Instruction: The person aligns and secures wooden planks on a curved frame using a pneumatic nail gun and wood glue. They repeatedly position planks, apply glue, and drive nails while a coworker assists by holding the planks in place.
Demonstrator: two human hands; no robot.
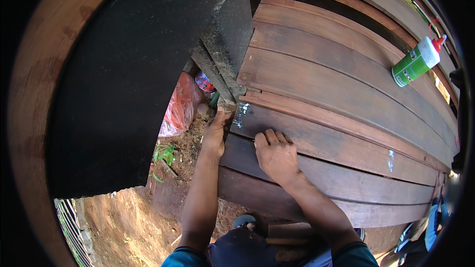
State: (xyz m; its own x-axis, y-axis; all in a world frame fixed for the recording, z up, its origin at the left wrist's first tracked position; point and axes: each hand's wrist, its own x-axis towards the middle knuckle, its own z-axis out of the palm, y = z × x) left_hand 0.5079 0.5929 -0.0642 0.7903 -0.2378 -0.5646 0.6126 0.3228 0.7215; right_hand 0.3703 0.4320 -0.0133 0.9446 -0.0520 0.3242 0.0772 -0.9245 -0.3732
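My left hand (213,136) is at the left end of a row of brown wooden slats. Its thumb points away from me beside the end of the marked slat (311,136); the other fingers curl in toward the wood and are mostly hidden. White streaks (240,115) lie on that slat near its left end, with another white patch (391,160) farther right. My right hand (277,154) rests on the slats with its fingers curled under. Whatever may be inside that closed hand is hidden from view.
A green and white squeeze bottle (415,63) with a red cap stands on the far slats at right. A large black panel (123,74) fills the left. Between panel and slats, a pinkish plastic bag (179,106) and a small plant (165,155) are on the ground.
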